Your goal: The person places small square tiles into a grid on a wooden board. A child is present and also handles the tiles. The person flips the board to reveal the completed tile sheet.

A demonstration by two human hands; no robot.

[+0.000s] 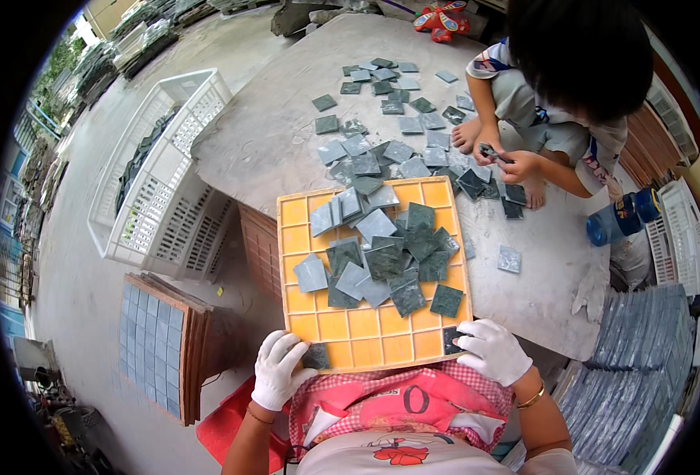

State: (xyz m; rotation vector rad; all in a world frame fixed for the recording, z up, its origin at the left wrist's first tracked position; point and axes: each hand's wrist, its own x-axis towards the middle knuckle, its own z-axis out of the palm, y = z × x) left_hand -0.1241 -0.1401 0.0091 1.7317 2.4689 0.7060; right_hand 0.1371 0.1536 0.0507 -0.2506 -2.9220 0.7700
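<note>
A yellow grid tray (pixel 334 326) with raised pale dividers lies in front of me, its near edge against my lap. Both my hands wear white gloves. My left hand (pixel 280 370) is at the near left corner, its curled fingers on a dark stone tile (pixel 316 356) in the corner cell. At the near right corner, the bent fingers of my right hand (pixel 492 350) grip another dark tile (pixel 451 341). A loose heap of grey and dark green square tiles (pixel 386 257) covers the tray's middle, several overlapping. My fingertips are partly hidden.
More loose tiles (pixel 366 164) spread over the grey table (pixel 263 119). Another person (pixel 564 119) sits on it, holding small tiles. A blue bottle (pixel 615 219) and red toy (pixel 443 21) stand there. White crates (pixel 160 190) and a tile-covered board stack (pixel 152 340) are left; tile stacks (pixel 643 356) right.
</note>
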